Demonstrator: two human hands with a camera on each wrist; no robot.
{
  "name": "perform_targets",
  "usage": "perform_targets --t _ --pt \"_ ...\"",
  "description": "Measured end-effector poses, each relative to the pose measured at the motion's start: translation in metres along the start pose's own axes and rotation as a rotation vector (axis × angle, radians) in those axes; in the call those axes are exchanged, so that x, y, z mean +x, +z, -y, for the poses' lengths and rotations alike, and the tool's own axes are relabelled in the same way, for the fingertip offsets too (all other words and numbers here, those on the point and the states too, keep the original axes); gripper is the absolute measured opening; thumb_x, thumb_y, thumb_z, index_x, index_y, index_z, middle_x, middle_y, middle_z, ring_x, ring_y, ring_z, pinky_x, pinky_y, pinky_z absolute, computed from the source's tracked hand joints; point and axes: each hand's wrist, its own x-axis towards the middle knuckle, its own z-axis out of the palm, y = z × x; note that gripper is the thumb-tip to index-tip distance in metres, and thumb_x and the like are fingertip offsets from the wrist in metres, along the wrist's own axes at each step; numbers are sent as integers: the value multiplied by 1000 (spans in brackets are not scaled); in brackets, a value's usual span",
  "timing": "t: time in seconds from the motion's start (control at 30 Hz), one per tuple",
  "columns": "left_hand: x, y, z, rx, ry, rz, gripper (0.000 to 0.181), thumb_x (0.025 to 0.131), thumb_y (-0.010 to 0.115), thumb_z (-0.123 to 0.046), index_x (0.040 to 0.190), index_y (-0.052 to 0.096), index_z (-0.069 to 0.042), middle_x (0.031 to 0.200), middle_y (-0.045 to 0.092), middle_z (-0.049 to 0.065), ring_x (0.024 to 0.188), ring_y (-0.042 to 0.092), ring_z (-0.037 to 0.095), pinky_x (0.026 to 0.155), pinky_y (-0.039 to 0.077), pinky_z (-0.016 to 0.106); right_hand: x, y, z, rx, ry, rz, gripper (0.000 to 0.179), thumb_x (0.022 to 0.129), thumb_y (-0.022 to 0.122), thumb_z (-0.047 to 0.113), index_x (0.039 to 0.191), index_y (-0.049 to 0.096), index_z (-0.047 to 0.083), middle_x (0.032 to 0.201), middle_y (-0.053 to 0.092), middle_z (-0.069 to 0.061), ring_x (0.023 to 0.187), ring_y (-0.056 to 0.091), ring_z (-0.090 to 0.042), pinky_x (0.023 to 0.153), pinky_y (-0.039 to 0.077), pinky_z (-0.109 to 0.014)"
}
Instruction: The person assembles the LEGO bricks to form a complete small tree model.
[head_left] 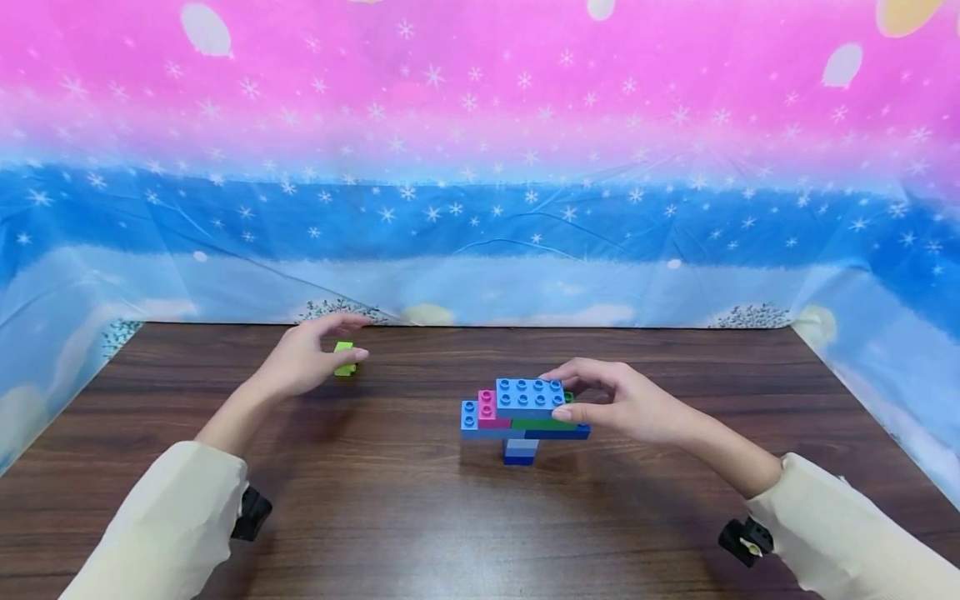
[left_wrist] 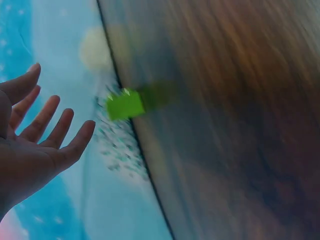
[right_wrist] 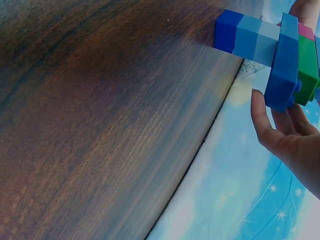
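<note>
My left hand point(head_left: 303, 354) reaches toward a lime-green toy brick point(head_left: 344, 360) at the far left of the table. Its thumb overlaps the brick in the head view, but the left wrist view has the fingers spread, with a gap to the brick point(left_wrist: 125, 105). My right hand point(head_left: 626, 404) grips the right end of a toy-brick build point(head_left: 530, 398), thumb in front and fingers behind. The build has a narrow blue column below, a wider blue layer, pink and green bricks point(right_wrist: 306, 70), and a light blue brick on top. Part of the green brick is hidden by the hand.
A dark wood-grain table point(head_left: 360, 517) lies under everything. A pink and blue snowflake cloth point(head_left: 480, 208) hangs along its back edge and sides. Black wrist cameras point(head_left: 251, 512) sit at both cream sleeves point(head_left: 165, 508).
</note>
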Motion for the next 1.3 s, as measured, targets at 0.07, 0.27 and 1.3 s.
perform_targets --t 0.07,0.27,1.3 --pt "1 -1 8 18 -12 -6 46 89 61 -19 131 47 -6 129 47 21 118 40 40 94 31 57 0 0 0 -1 -2 -3 36 89 61 21 124 54 16 111 59 -2 101 55 -19 78 48 -40" --pt "4 1 24 32 -50 -13 47 88 61 -13 131 45 -4 130 45 23 119 38 42 94 29 57 0 0 -1 0 -11 -2 36 89 61 21 124 54 15 112 58 -3 101 55 -19 77 49 -38" --pt "9 13 29 70 -97 89 37 85 65 -13 116 55 5 119 50 28 106 48 41 84 41 52 0 0 0 9 10 -3 37 88 62 24 124 54 19 110 59 0 99 56 -18 75 49 -36"
